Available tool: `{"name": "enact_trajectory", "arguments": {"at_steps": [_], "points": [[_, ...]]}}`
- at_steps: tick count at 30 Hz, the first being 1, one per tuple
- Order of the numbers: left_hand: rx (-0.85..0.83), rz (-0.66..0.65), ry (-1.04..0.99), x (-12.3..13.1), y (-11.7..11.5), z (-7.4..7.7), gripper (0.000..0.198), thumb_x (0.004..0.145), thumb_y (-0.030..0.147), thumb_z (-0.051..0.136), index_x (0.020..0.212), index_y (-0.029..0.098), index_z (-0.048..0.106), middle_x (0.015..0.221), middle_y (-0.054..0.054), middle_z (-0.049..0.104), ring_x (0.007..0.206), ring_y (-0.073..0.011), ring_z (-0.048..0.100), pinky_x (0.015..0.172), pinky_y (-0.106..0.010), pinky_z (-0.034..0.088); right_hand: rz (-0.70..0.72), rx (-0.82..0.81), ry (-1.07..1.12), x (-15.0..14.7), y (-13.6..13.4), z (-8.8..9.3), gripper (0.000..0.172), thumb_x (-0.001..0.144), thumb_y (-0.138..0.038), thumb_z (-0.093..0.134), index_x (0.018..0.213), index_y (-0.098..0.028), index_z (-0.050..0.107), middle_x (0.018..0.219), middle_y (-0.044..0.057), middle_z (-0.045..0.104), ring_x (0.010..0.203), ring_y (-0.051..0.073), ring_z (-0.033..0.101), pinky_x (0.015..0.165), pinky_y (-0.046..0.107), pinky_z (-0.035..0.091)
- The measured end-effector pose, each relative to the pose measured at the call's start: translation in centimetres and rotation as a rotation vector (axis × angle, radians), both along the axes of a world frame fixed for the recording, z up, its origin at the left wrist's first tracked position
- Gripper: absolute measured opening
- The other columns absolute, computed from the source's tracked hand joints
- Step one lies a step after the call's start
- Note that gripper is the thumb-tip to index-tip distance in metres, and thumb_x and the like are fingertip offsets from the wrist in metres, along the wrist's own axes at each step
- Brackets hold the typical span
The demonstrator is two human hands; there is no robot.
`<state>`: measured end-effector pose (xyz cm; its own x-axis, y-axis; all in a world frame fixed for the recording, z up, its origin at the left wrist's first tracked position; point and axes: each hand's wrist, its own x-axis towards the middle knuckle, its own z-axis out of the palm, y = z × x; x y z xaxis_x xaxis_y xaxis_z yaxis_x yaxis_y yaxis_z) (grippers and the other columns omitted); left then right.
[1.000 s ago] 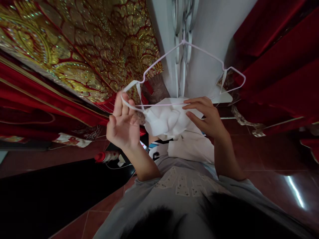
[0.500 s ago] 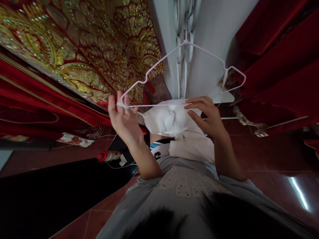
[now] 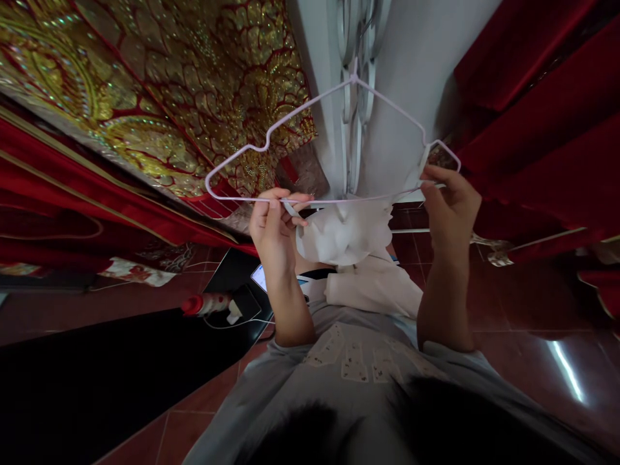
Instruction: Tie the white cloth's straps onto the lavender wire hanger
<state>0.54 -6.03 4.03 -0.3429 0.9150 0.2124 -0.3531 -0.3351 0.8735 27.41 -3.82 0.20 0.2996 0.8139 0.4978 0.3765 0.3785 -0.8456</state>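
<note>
A thin white wire hanger (image 3: 290, 117) hangs in front of me, and a bunched white garment (image 3: 345, 234) droops from its lower bar. My left hand (image 3: 274, 227) is closed around a narrow white strap of the garment at the bar's left part. My right hand (image 3: 449, 205) is closed on the hanger's right end, where another white strap loops over the shoulder. The garment's lower part rests on my lap.
Red cloth heavily embroidered in gold (image 3: 159, 97) hangs at the left. Plain red fabric (image 3: 542, 116) hangs at the right, with a white wall (image 3: 411, 58) between them. On the red tiled floor lie a red-capped bottle (image 3: 206, 303), a phone (image 3: 259, 278) and a black mat (image 3: 97, 374).
My right hand has left the bunched cloth and moved up right to the hanger's right end. My left hand has shifted right along the bar. The hanger's left end now juts free.
</note>
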Motion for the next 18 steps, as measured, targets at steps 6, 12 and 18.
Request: {"name": "enact_trajectory", "arguments": {"at_steps": [6, 12, 18], "points": [[0.021, 0.038, 0.015, 0.0, 0.3, 0.0, 0.026, 0.099, 0.046, 0.073, 0.092, 0.023, 0.063, 0.077, -0.003, 0.072, 0.080, -0.0196, 0.078, 0.053, -0.021, 0.055, 0.193, -0.119, -0.044, -0.8, -0.4, 3.2, 0.014, 0.086, -0.017, 0.066, 0.084, -0.024, 0.078, 0.079, -0.001, 0.075, 0.064, 0.011, 0.063, 0.057, 0.025, 0.047], [0.050, 0.013, 0.018, -0.2, 0.3, 0.1, 0.028, 0.100, 0.046, 0.073, 0.089, 0.023, 0.060, 0.074, -0.002, 0.069, 0.080, -0.0191, 0.078, 0.052, -0.020, 0.055, 0.178, -0.033, -0.027, 0.0, -0.1, 4.5, 0.023, 0.091, -0.024, 0.064, 0.100, -0.032, 0.084, 0.075, -0.002, 0.075, 0.046, 0.010, 0.044, 0.050, 0.031, 0.043], [0.073, -0.019, 0.019, -0.1, 0.2, 0.0, 0.030, 0.099, 0.047, 0.074, 0.087, 0.023, 0.060, 0.075, -0.002, 0.069, 0.080, -0.0183, 0.078, 0.053, -0.019, 0.056, 0.063, 0.214, 0.032, 0.3, 1.5, 3.8, 0.021, 0.092, -0.037, 0.076, 0.112, -0.039, 0.083, 0.109, 0.001, 0.083, 0.054, 0.010, 0.046, 0.058, 0.037, 0.045]]}}
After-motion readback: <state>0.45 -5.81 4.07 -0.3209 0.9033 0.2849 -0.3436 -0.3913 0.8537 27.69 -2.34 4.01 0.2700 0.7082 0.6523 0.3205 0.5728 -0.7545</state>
